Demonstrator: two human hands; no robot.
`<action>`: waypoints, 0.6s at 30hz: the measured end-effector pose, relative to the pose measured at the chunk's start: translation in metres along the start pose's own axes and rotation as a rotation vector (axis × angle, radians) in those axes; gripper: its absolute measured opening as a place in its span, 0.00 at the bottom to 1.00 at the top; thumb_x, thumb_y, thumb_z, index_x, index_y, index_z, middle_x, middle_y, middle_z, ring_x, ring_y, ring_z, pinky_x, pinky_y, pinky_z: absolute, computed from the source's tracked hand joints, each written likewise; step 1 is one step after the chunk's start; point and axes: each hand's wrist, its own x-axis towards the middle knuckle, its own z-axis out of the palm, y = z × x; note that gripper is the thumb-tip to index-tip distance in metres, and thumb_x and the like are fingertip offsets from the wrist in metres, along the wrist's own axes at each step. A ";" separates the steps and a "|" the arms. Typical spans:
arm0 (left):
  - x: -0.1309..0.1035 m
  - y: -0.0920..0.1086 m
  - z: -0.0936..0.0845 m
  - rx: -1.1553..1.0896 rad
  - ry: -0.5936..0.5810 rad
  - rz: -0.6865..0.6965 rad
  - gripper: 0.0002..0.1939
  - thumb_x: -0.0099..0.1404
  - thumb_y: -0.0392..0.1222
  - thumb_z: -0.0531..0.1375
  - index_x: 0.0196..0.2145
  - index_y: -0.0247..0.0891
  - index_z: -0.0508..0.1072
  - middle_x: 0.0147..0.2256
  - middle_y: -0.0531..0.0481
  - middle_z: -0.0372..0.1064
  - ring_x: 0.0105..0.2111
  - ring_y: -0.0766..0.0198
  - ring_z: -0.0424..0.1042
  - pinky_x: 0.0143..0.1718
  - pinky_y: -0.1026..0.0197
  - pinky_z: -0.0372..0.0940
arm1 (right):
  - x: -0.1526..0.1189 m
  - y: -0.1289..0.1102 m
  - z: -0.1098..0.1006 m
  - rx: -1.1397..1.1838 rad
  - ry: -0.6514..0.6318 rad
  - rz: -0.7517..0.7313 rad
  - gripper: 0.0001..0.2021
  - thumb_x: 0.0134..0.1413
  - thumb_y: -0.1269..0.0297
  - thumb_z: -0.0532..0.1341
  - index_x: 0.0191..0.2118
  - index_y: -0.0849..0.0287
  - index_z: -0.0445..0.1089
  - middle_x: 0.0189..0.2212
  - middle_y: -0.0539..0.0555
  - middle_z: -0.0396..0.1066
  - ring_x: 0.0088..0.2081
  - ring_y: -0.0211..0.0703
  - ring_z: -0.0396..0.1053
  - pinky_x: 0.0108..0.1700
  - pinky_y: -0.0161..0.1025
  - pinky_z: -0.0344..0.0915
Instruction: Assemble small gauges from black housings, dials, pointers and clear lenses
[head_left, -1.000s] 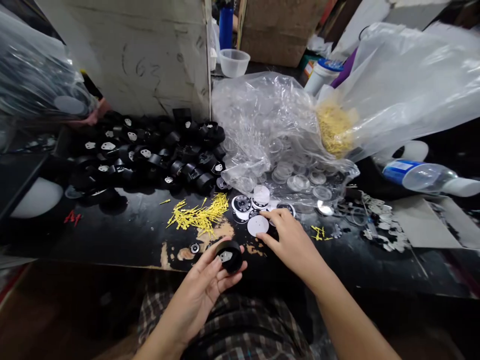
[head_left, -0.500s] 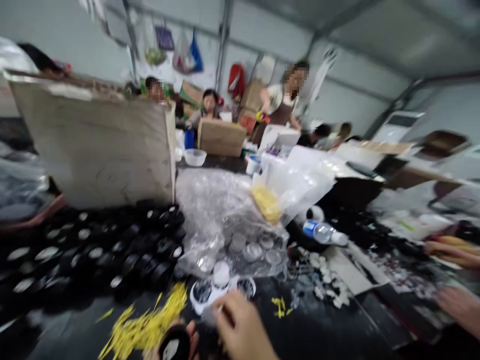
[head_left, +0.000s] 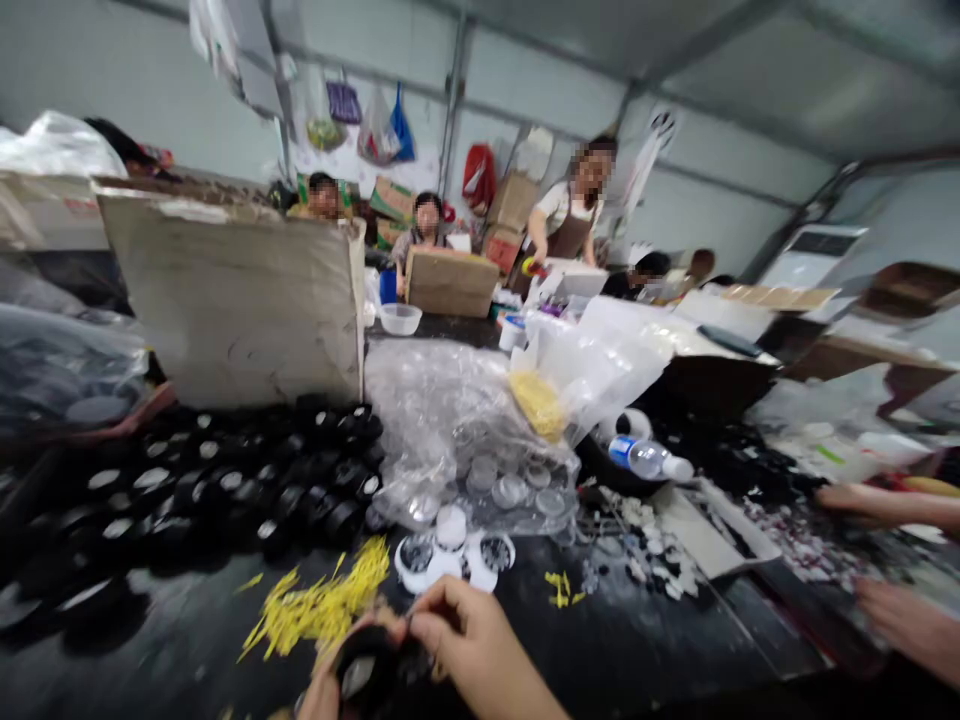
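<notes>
At the bottom of the head view, my left hand (head_left: 324, 690) is closed around a black round part (head_left: 369, 650) with a pale centre. My right hand (head_left: 476, 640) meets it from the right, thumb and forefinger pinched together at its edge. Whatever is between those fingertips is too small and blurred to name. Just beyond the right hand lies a white piece with round wells (head_left: 487, 575), dark bits in two of them. A pile of thin yellow strips (head_left: 322, 605) lies to the left, beside my left hand.
Many black round parts (head_left: 285, 490) cover the table's left side. A clear plastic bag (head_left: 442, 420) with clear discs lies in the middle. Right of it are a water bottle (head_left: 645, 458) and loose white pieces (head_left: 660, 545). A co-worker's hands (head_left: 911, 625) work at the far right.
My right hand has come away from the white piece with wells to the black round part. My left hand has tilted that part. The whole view has shifted slightly.
</notes>
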 end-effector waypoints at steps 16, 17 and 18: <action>-0.046 -0.009 -0.014 0.093 0.068 -0.144 0.19 0.65 0.46 0.58 0.54 0.50 0.69 0.62 0.53 0.57 0.63 0.55 0.54 0.59 0.54 0.59 | -0.018 -0.021 0.010 -0.276 -0.018 -0.093 0.04 0.56 0.63 0.58 0.33 0.57 0.66 0.28 0.50 0.69 0.30 0.39 0.67 0.33 0.36 0.63; -0.047 -0.010 -0.016 0.100 0.053 -0.150 0.19 0.65 0.46 0.58 0.55 0.50 0.68 0.62 0.54 0.58 0.62 0.55 0.54 0.58 0.54 0.60 | -0.018 -0.020 0.009 -0.267 -0.029 -0.067 0.04 0.56 0.62 0.58 0.33 0.57 0.66 0.28 0.50 0.69 0.30 0.39 0.67 0.32 0.36 0.63; -0.047 -0.010 -0.017 0.099 0.043 -0.157 0.20 0.65 0.46 0.58 0.55 0.50 0.68 0.62 0.54 0.58 0.62 0.55 0.56 0.58 0.55 0.60 | -0.017 -0.019 0.008 -0.239 -0.039 -0.035 0.05 0.55 0.62 0.59 0.33 0.56 0.65 0.27 0.49 0.68 0.28 0.38 0.67 0.30 0.36 0.63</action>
